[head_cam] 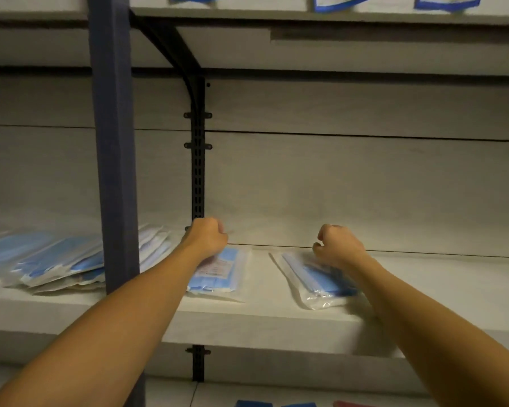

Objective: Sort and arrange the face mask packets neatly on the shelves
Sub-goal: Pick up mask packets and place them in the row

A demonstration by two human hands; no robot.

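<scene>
Both arms reach over the front edge of the white shelf (276, 315). The left hand (207, 237) is curled into a fist above the far end of a clear packet of blue face masks (218, 274) that lies flat on the shelf; its grip seems to hold nothing, though the fingers are turned away and blurred. The right hand (337, 245) is likewise curled, over the far end of a second mask packet (315, 279), and whether that grip pinches the wrapper cannot be told. The two packets lie apart, side by side. To the left, behind a blue upright post (112, 142), a loose, overlapping heap of mask packets (56, 262) sits on the same shelf level. More blue-edged packets (340, 1) show on the shelf above.
</scene>
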